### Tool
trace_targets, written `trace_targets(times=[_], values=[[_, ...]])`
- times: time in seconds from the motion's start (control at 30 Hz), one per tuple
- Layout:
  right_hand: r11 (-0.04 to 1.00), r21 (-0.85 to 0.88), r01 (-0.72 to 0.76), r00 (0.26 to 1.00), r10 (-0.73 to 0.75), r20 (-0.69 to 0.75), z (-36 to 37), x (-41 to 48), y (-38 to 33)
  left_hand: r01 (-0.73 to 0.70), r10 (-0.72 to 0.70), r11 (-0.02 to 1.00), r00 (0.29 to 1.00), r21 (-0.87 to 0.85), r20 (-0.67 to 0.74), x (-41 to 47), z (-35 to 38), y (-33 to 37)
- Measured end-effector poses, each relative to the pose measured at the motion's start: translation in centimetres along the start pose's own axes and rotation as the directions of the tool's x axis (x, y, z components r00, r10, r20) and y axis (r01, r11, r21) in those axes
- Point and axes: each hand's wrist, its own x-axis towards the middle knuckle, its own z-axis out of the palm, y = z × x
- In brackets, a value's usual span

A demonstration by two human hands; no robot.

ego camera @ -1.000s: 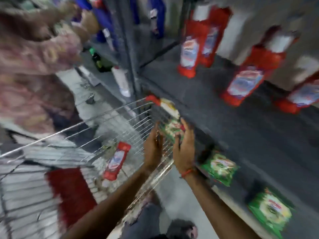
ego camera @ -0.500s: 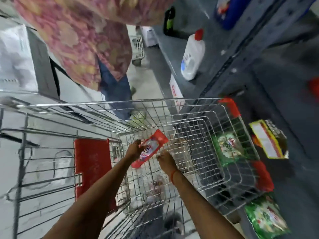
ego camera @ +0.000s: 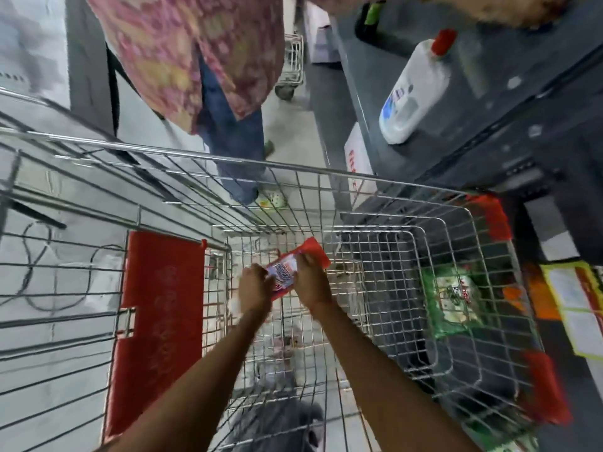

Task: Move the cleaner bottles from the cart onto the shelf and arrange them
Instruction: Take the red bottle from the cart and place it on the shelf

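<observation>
Inside the wire cart [ego camera: 326, 171], both my hands hold a red cleaner bottle [ego camera: 311, 252] with a white and blue label. My left hand [ego camera: 254, 288] grips its lower end and my right hand [ego camera: 310, 282] grips its middle. The bottle lies tilted, its red upper end pointing up and right. A green packet [ego camera: 453, 298] shows through the cart's right wall, on a lower shelf level. The grey shelf [ego camera: 368, 76] runs along the right, with a white jug with a red cap [ego camera: 414, 96] standing on it.
A person in a floral top and jeans [ego camera: 228, 125] stands just beyond the cart's far rim. The cart's red child-seat flap [ego camera: 160, 321] is on the left. A yellow and red box [ego camera: 574, 305] lies at the right edge. Another cart's wheel [ego camera: 287, 89] is farther down the aisle.
A second ago my hands held a green packet at the shelf. They moved into the cart and took the red bottle; my right hand has now closed on it too.
</observation>
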Motion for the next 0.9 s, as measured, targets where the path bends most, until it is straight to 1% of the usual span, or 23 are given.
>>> trace_targets(times=[0.03,0.07,0.1,0.13,0.17,0.2,0.23,0.27,0.3,0.33,0.37,0.43,0.47,0.5,0.53,0.57,0.6,0.63,0.7,0.77,0.83,0.9], values=[[0.982,-0.155,0.105,0.992,-0.092,0.087,-0.1,1.1,0.0,0.086,-0.083,0.991,0.996,-0.101,0.042,-0.8,1.0,-0.1],[0.935,-0.289,0.204,0.970,-0.154,0.186,-0.4,2.3,0.0,0.184,-0.170,0.955,0.982,-0.234,0.082,-2.0,1.8,-0.3],[0.875,-0.388,0.289,0.942,-0.186,0.281,-0.6,3.3,-0.1,0.293,-0.246,0.886,0.954,-0.359,0.169,-2.5,3.1,-0.7],[0.808,-0.465,0.361,0.913,-0.206,0.352,-0.7,4.2,-0.2,0.392,-0.302,0.812,0.916,-0.432,0.264,-2.8,3.4,-0.6],[0.750,-0.525,0.403,0.894,-0.201,0.400,-0.8,4.7,-0.2,0.418,-0.300,0.794,0.901,-0.441,0.314,-2.5,4.0,-0.8],[0.709,-0.566,0.422,0.885,-0.186,0.426,-0.9,5.2,-0.1,0.452,-0.294,0.743,0.883,-0.493,0.366,-2.6,4.1,-0.5],[0.684,-0.595,0.423,0.880,-0.153,0.450,-1.1,5.3,-0.1,0.460,-0.253,0.663,0.880,-0.591,0.402,-2.2,4.6,-0.9],[0.660,-0.619,0.426,0.876,-0.130,0.463,-1.2,5.4,0.1,0.532,-0.257,0.513,0.844,-0.673,0.471,-2.2,4.4,-0.5],[0.638,-0.641,0.427,0.878,-0.121,0.463,-1.2,5.3,0.1,0.573,-0.271,0.435,0.819,-0.694,0.506,-2.1,4.3,-0.5],[0.618,-0.665,0.420,0.886,-0.118,0.449,-1.3,5.2,0.1,0.571,-0.321,0.452,0.821,-0.686,0.472,-2.0,4.0,-0.7],[0.605,-0.685,0.406,0.895,-0.114,0.431,-1.2,4.9,0.0,0.608,-0.345,0.384,0.793,-0.695,0.502,-1.6,4.6,-1.3],[0.600,-0.709,0.371,0.909,-0.077,0.411,-0.8,4.2,-0.1,0.593,-0.292,0.402,0.805,-0.698,0.516,-2.3,4.7,-1.8],[0.616,-0.706,0.348,0.911,-0.046,0.409,-0.6,3.8,0.2,0.591,-0.273,0.386,0.807,-0.709,0.524,-3.0,4.4,-1.9],[0.651,-0.688,0.319,0.910,-0.009,0.414,-0.5,3.3,0.5,0.589,-0.271,0.348,0.808,-0.729,0.523,-3.3,4.4,-1.9],[0.708,-0.651,0.274,0.905,0.039,0.423,-0.5,2.7,1.2,0.583,-0.267,0.331,0.812,-0.742,0.519,-3.7,4.4,-2.1],[0.776,-0.594,0.210,0.900,0.084,0.428,-0.4,2.2,2.1,0.594,-0.255,0.254,0.802,-0.763,0.540,-3.9,4.5,-2.8],[0.845,-0.519,0.131,0.894,0.126,0.429,-0.5,1.6,2.9,0.595,-0.227,0.228,0.802,-0.771,0.552,-4.0,4.3,-3.2],[0.898,-0.436,0.056,0.888,0.154,0.433,-0.6,0.9,3.6,0.597,-0.203,0.229,0.802,-0.769,0.562,-4.0,4.1,-3.5],[0.960,-0.269,-0.071,0.864,0.194,0.464,-1.1,-0.7,4.4,0.614,-0.192,0.307,0.788,-0.727,0.585,-4.0,3.5,-3.4],[0.979,-0.058,-0.194,0.855,0.198,0.479,-2.0,-2.4,4.6,0.609,-0.157,0.419,0.779,-0.674,0.607,-4.2,2.7,-2.8],[0.936,0.166,-0.311,0.862,0.205,0.463,-3.7,-3.9,4.3,0.591,-0.108,0.507,0.766,-0.628,0.634,-4.6,1.8,-1.8],[0.874,0.308,-0.375,0.871,0.218,0.440,-5.6,-5.4,4.0,0.567,-0.050,0.567,0.748,-0.598,0.662,-5.4,0.7,-0.8]])
